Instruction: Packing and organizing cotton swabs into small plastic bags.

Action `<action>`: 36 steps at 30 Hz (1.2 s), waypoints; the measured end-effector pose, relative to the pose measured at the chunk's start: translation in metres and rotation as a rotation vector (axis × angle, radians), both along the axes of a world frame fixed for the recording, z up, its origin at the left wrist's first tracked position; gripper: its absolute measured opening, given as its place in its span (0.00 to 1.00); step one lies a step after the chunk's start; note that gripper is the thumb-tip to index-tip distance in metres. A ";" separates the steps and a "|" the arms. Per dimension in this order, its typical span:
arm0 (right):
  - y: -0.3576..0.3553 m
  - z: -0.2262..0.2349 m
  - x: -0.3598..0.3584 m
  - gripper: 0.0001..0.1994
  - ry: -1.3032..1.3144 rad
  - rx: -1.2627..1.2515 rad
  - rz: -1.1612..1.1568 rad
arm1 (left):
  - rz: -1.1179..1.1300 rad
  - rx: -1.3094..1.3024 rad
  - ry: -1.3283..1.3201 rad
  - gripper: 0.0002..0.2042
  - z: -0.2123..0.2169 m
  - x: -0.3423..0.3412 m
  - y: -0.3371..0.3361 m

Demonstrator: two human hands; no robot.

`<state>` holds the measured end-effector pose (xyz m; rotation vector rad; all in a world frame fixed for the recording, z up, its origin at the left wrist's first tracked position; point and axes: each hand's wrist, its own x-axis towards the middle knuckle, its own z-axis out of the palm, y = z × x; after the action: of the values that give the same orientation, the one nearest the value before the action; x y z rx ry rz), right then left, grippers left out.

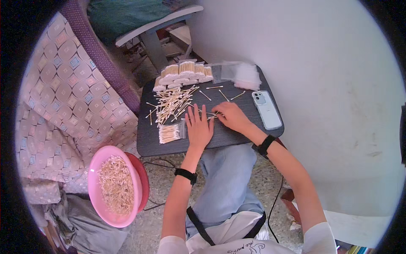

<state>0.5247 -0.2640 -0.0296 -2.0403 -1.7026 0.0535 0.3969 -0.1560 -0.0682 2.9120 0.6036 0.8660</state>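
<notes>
My left hand (pixel 198 129) lies palm down on the dark tabletop with its fingers stretched out and apart, at the right edge of a loose heap of cotton swabs (pixel 174 103). Just right of it, my right hand (pixel 231 116) is closed, its fingertips pinching a few cotton swabs (pixel 217 115); how many is hidden by the fingers. Left of my left hand is a small clear bag filled with cotton swabs (pixel 170 133), lying flat near the front edge. A few stray swabs (pixel 223 95) are scattered beyond my right hand.
Filled swab bags (pixel 186 70) are stacked at the table's (pixel 169 149) back edge, beside a pile of clear plastic bags (pixel 246 76). A phone (pixel 267 111) lies at the right. A pink basin (pixel 94 186) of swabs sits low at the left, and a white wall (pixel 330 106) stands right.
</notes>
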 end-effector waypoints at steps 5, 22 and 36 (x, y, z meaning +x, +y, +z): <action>0.016 -0.008 0.038 0.26 -0.100 0.205 -0.303 | -0.126 -0.047 -0.008 0.22 0.005 0.017 -0.003; 0.002 0.001 0.017 0.20 -0.024 -0.077 0.033 | -0.010 -0.153 -0.046 0.32 0.007 0.010 -0.005; -0.010 -0.034 0.035 0.23 -0.173 0.039 -0.263 | -0.016 -0.112 -0.056 0.31 0.011 0.015 -0.007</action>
<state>0.5597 -0.2736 -0.0637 -2.2767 -1.5028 -0.2467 0.4119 -0.1630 -0.0575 2.7789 0.6027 0.8790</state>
